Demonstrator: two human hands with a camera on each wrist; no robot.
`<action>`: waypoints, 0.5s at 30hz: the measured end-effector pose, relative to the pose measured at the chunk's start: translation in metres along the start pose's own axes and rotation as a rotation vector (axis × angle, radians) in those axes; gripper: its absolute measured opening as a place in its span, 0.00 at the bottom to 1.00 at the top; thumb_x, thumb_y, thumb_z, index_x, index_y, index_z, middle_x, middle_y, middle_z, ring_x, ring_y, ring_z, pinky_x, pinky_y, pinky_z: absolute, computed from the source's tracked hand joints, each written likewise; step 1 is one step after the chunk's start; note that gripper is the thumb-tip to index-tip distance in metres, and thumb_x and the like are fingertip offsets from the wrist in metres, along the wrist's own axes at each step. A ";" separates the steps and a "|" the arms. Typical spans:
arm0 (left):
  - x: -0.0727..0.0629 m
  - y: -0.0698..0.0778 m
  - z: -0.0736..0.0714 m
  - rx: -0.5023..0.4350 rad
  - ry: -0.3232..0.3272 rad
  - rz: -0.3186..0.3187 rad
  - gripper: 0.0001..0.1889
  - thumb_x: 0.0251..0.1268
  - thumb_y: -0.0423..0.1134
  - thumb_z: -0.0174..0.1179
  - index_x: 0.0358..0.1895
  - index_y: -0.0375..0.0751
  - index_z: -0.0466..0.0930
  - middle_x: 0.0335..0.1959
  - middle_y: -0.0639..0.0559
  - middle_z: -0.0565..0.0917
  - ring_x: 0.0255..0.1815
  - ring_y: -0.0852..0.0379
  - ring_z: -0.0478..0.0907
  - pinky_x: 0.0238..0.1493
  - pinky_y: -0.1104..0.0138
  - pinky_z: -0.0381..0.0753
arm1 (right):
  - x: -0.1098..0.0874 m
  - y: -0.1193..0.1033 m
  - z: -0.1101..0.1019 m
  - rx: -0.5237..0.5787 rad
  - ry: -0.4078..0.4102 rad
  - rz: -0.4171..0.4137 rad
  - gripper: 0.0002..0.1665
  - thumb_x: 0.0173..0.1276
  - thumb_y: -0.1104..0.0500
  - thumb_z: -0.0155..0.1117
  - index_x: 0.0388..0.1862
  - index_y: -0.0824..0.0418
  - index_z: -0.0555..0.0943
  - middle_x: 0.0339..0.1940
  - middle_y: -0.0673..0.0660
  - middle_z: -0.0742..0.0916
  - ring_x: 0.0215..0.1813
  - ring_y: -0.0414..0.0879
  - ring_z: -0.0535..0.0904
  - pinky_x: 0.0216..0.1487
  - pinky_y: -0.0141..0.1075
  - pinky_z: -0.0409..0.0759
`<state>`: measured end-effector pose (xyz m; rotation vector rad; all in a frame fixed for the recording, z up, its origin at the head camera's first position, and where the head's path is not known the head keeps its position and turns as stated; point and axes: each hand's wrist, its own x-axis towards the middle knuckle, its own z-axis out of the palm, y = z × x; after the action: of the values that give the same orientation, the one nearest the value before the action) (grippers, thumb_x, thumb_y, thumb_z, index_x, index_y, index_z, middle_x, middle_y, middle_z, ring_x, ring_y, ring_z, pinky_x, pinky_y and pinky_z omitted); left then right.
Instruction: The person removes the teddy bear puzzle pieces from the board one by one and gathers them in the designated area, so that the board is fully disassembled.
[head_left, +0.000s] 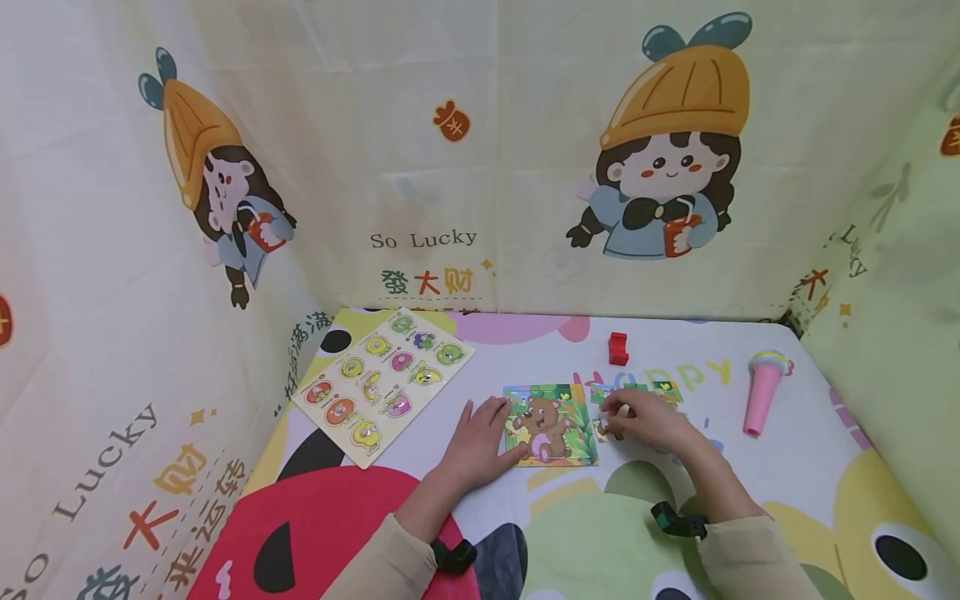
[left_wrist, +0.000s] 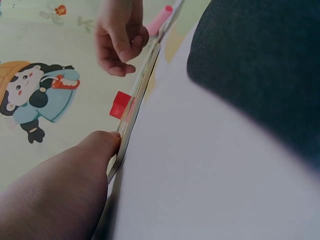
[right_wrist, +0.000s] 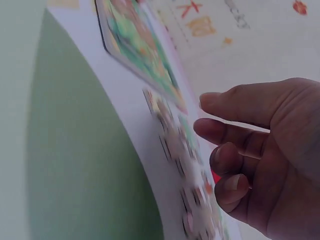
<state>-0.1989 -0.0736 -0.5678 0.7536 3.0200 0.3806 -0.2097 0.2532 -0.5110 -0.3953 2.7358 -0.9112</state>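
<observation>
A square bear puzzle board (head_left: 551,427) lies flat in the middle of the table. My left hand (head_left: 474,443) rests along its left side, fingers and thumb touching the edge; in the left wrist view the thumb (left_wrist: 102,145) lies on the board's edge. To the right of the board, my right hand (head_left: 651,421) hovers over several loose puzzle pieces (head_left: 667,390), partly covering them. From the right wrist view, the thumb and index finger are apart, the fingers loosely bent, with nothing between them. The pieces (right_wrist: 175,142) spread below that hand are blurred.
A card of fruit pictures (head_left: 384,385) lies to the left of the board. Behind the pieces stands a small red block (head_left: 618,349). A pink toy microphone (head_left: 762,396) lies at the right. Printed cloth walls (head_left: 525,167) close in the table's back and sides.
</observation>
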 end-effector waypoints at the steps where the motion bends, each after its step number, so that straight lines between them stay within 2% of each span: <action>1: 0.000 0.000 0.000 0.000 -0.001 -0.001 0.44 0.66 0.71 0.47 0.77 0.46 0.58 0.76 0.51 0.61 0.79 0.52 0.56 0.79 0.44 0.46 | 0.001 -0.004 0.002 -0.022 -0.005 -0.031 0.09 0.67 0.57 0.66 0.45 0.54 0.82 0.39 0.49 0.84 0.35 0.43 0.75 0.35 0.35 0.76; 3: 0.000 0.000 -0.001 0.001 0.000 -0.002 0.44 0.66 0.71 0.47 0.77 0.46 0.58 0.76 0.51 0.62 0.79 0.52 0.56 0.79 0.44 0.46 | 0.001 -0.012 0.005 -0.041 -0.024 -0.087 0.10 0.66 0.58 0.67 0.46 0.56 0.83 0.39 0.49 0.84 0.38 0.43 0.75 0.39 0.36 0.76; 6: -0.001 0.001 -0.001 -0.001 0.004 -0.001 0.44 0.66 0.71 0.48 0.77 0.46 0.58 0.76 0.51 0.62 0.79 0.52 0.57 0.79 0.44 0.46 | 0.001 -0.024 0.012 -0.061 -0.066 -0.122 0.13 0.65 0.57 0.69 0.48 0.56 0.83 0.41 0.48 0.84 0.42 0.44 0.74 0.44 0.38 0.76; 10: -0.001 0.001 -0.001 -0.005 0.006 0.003 0.44 0.66 0.71 0.47 0.77 0.47 0.58 0.76 0.51 0.62 0.78 0.52 0.57 0.79 0.44 0.46 | -0.001 -0.033 0.020 -0.053 -0.126 -0.112 0.17 0.65 0.55 0.70 0.51 0.55 0.82 0.43 0.49 0.83 0.44 0.45 0.75 0.46 0.40 0.77; 15: -0.001 0.000 -0.001 -0.005 0.006 0.005 0.44 0.66 0.71 0.47 0.77 0.47 0.58 0.76 0.52 0.62 0.78 0.52 0.57 0.79 0.44 0.46 | -0.001 -0.035 0.028 -0.055 -0.146 -0.090 0.20 0.63 0.54 0.72 0.53 0.55 0.82 0.44 0.48 0.82 0.45 0.44 0.74 0.49 0.41 0.78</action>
<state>-0.1978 -0.0743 -0.5666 0.7610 3.0225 0.3908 -0.1944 0.2109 -0.5112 -0.5759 2.6326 -0.7965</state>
